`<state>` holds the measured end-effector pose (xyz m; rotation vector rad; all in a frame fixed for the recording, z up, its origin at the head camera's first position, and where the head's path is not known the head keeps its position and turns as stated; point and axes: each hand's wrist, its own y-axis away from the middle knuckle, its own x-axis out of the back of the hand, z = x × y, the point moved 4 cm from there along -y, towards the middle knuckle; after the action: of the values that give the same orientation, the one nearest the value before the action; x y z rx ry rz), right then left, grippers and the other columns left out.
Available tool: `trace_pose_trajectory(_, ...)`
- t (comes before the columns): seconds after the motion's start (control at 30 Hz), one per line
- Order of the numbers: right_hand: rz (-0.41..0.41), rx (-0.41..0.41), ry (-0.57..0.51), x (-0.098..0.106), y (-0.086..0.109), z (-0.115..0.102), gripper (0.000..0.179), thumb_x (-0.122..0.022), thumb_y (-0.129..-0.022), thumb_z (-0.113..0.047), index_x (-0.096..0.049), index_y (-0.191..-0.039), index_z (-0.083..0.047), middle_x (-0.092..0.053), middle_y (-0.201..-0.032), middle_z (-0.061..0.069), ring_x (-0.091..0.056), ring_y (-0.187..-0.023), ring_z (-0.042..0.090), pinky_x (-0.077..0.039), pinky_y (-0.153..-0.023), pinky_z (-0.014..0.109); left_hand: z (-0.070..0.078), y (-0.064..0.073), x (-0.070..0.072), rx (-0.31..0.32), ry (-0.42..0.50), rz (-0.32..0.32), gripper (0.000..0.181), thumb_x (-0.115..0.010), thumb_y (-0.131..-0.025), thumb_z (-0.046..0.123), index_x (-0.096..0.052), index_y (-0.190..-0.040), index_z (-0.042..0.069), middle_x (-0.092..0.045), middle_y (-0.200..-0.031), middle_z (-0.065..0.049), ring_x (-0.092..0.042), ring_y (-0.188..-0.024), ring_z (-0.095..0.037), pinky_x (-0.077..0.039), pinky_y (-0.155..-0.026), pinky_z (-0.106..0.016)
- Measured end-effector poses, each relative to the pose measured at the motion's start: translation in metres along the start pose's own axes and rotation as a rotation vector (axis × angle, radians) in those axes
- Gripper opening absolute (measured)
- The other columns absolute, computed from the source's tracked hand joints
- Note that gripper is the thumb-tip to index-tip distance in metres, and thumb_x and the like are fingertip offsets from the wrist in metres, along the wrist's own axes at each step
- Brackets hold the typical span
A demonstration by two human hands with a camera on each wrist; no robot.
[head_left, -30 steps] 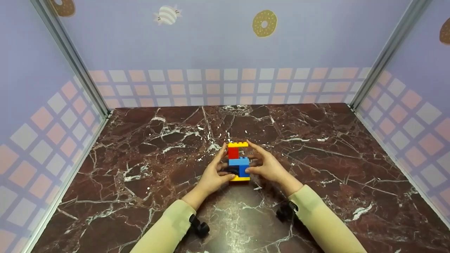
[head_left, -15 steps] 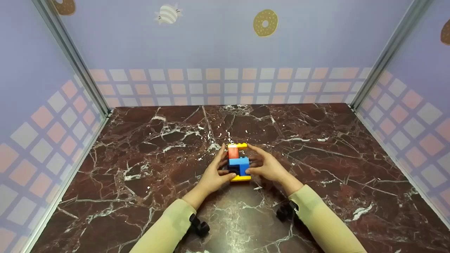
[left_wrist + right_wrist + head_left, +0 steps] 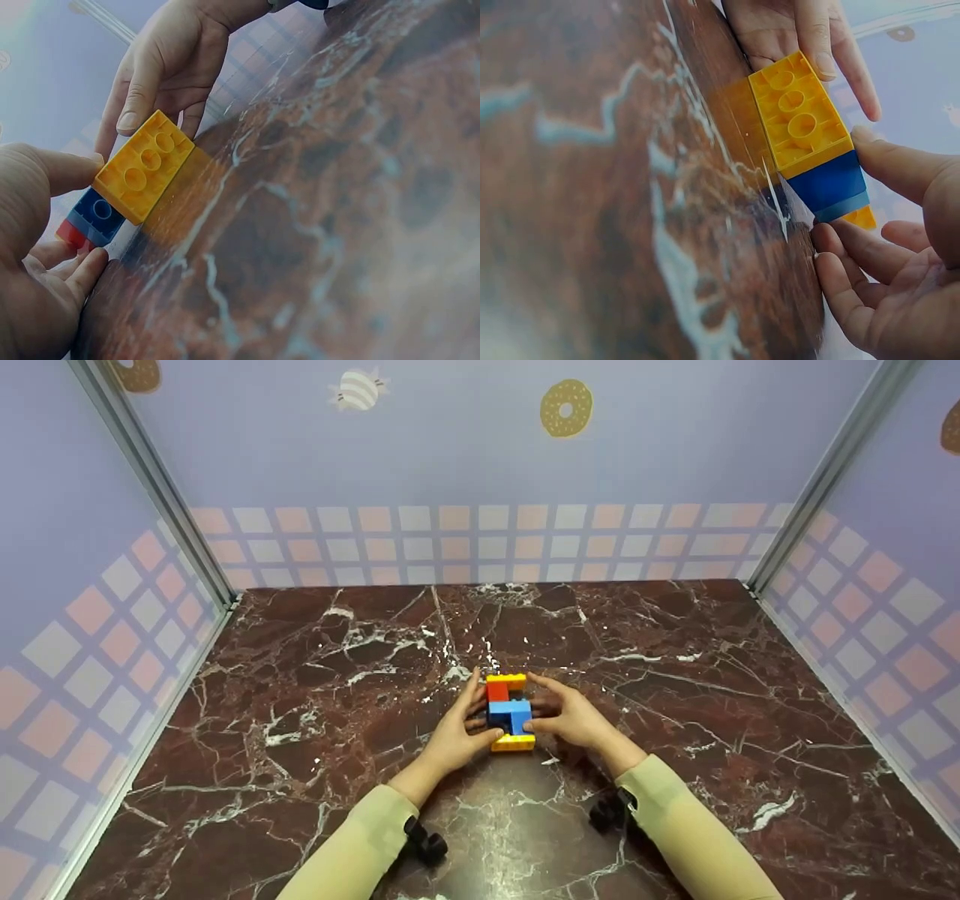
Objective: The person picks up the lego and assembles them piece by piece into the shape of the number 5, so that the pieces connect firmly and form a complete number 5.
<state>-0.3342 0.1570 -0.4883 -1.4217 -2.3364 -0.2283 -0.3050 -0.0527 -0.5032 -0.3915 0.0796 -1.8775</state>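
Observation:
Both hands hold a stack of toy building bricks lying on its side low over the tabletop, in the middle of the head view. A yellow brick [image 3: 514, 744] forms its near end, its hollow underside visible in the left wrist view. Beyond it come blue bricks [image 3: 523, 725], a red brick [image 3: 497, 691] and another yellow brick [image 3: 507, 681] at the far end. My left hand [image 3: 456, 737] grips the left side, thumb at the near yellow brick. On the right, my right hand [image 3: 576, 718] has its thumb against blue; its other fingers are partly hidden behind the bricks.
The dark red marbled tabletop [image 3: 300, 765] surrounds the hands. A patterned back wall [image 3: 480, 457] and two side walls enclose it. Black wrist cameras hang beneath both pale sleeves [image 3: 360, 840].
The far end of the brick stack has dipped toward me, and more of the near yellow brick's underside shows. Both hands stay nearly in place, still around the bricks.

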Motion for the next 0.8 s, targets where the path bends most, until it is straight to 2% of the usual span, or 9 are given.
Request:
trace_pose_trajectory(0.27,0.01,-0.036,0.005,0.0002,0.0011,0.0,0.083,-0.08,-0.088,-0.006,-0.036,-0.157,0.001,-0.065,-0.131,0.032,-0.067,-0.121,0.042,-0.059,-0.095,0.034,0.0023,0.0006,-0.0004,-0.001,-0.013,0.001,0.101,-0.075,-0.09,0.002,-0.006,-0.164,0.001,-0.032,-0.16,-0.037,-0.043,-0.143,-0.052,-0.047,-0.112,-0.058)
trace_pose_trajectory(0.5,0.005,-0.068,0.021,0.0008,0.0012,-0.0003,0.077,-0.079,-0.09,-0.007,-0.039,-0.155,0.004,-0.063,-0.135,0.031,-0.064,-0.126,0.042,-0.06,-0.097,0.039,0.0057,0.0008,-0.0008,0.004,-0.021,0.004,0.098,-0.074,-0.092,0.003,-0.007,-0.163,-0.003,-0.032,-0.159,-0.038,-0.044,-0.142,-0.053,-0.047,-0.111,-0.059)
trace_pose_trajectory(0.8,0.016,-0.078,0.028,-0.0005,0.0008,0.0,0.073,-0.079,-0.089,-0.007,-0.043,-0.152,0.005,-0.063,-0.135,0.03,-0.064,-0.126,0.042,-0.058,-0.1,0.042,0.0046,0.0007,-0.0008,0.015,-0.028,0.008,0.098,-0.074,-0.092,0.004,-0.007,-0.163,-0.002,-0.032,-0.159,-0.038,-0.044,-0.142,-0.052,-0.047,-0.112,-0.059)
